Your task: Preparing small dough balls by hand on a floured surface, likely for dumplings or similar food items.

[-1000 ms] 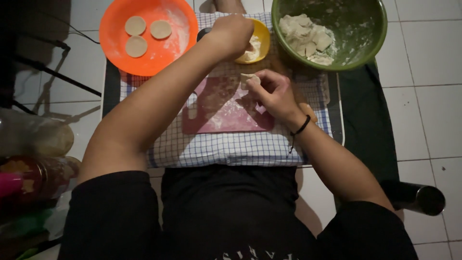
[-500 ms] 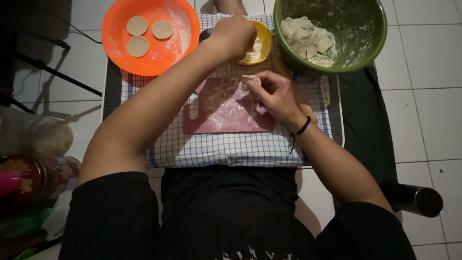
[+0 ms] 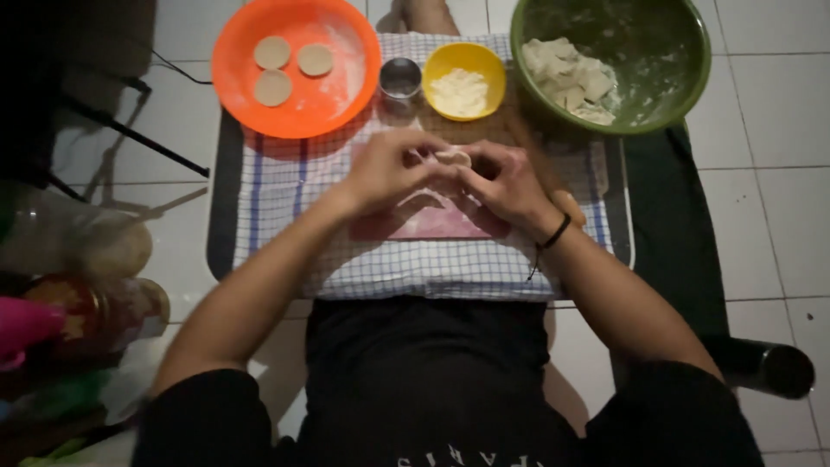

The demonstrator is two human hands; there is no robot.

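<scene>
An orange plate [image 3: 346,78] with three dough rounds [image 3: 272,52] sat at the checked cloth's [image 3: 285,182] far left corner. Over the pink board [image 3: 432,223] at mid-cloth, the left hand [image 3: 389,169] and right hand [image 3: 510,182] met, fingertips pinched together on a small dough piece [image 3: 453,157]. A green bowl [image 3: 674,78] of dough scraps stood at the far right corner.

White tiled floor [image 3: 761,216] carries dark tray [image 3: 220,225], green bowl [image 3: 674,78], black bottle [image 3: 769,367], jars [image 3: 95,277].
</scene>
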